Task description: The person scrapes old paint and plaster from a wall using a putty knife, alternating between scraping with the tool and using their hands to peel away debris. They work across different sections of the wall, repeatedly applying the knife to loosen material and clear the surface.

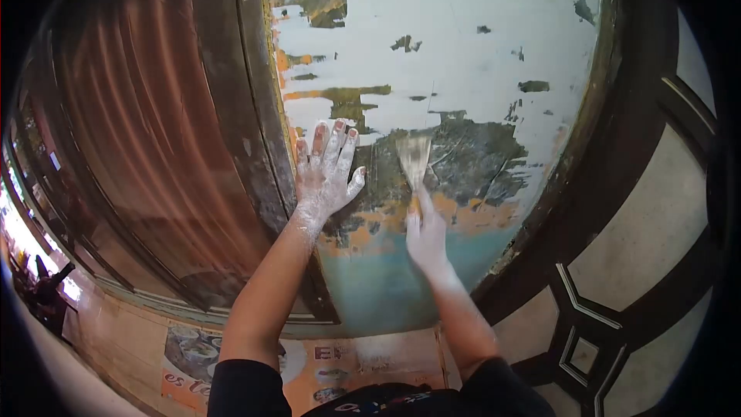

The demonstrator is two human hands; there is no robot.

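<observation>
My left hand (328, 174), dusted with white powder, lies with fingers spread against the left side of the wall panel. In my right hand (426, 239) is a scraper (416, 154), its broad blade pointing up against a dark bare patch (478, 158) of the wall. White coating (463, 0) covers most of the upper wall, broken by dark spots and ragged edges. Below the dark patch runs an orange band (494, 215), and under it blue-green paint (378, 278). The blade's edge is slightly blurred.
To the left stands a dark wooden frame (231, 54) with reddish-brown curtains (139, 139) behind it. On the right is a dark door-like panel with pale insets (633, 208). A printed banner (370, 359) lies on the floor below. A dark object (50, 293) stands at the far left.
</observation>
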